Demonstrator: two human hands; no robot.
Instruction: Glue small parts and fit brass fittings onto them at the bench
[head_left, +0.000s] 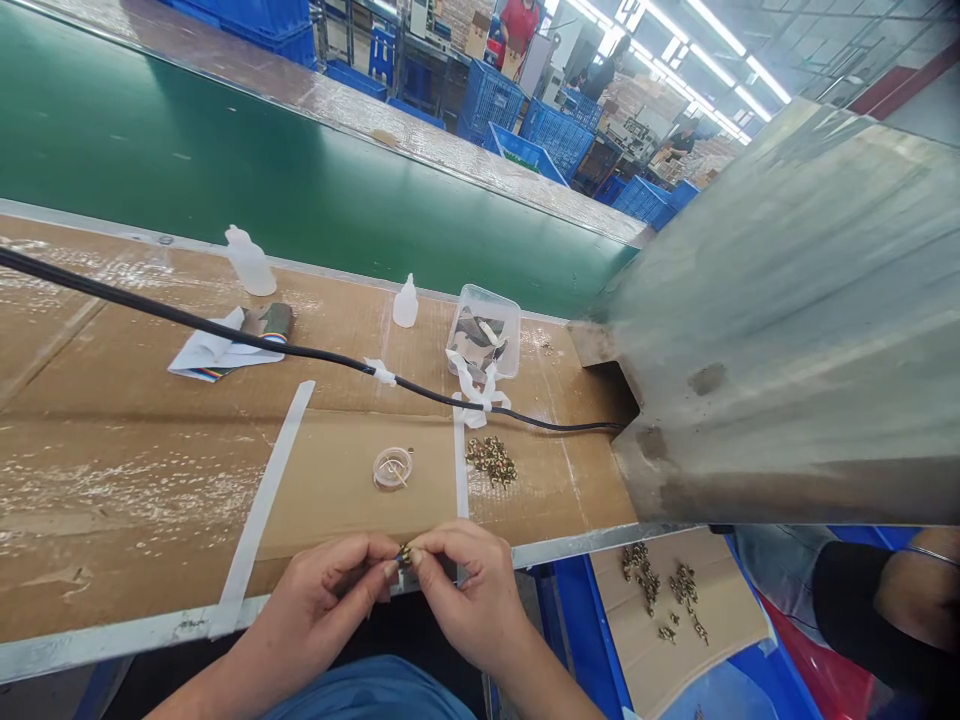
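Note:
My left hand (334,590) and my right hand (463,585) meet at the front edge of the cardboard-covered bench. Between their fingertips is a small brass-coloured metal part (405,553), pinched from both sides; its exact shape is too small to make out. Just beyond the hands sits a small round clear dish (392,468) with a thin stick lying in it. To its right lies a pile of small brass-coloured metal parts (491,461), close to a strip of white tape.
A black cable (330,355) crosses the bench. Behind it stand white squeeze bottles (405,303), a folded cloth (232,345) and a clear plastic box (506,318). A large metal panel (780,330) rises at right. More parts lie on cardboard (611,600) lower right, near another person's arm.

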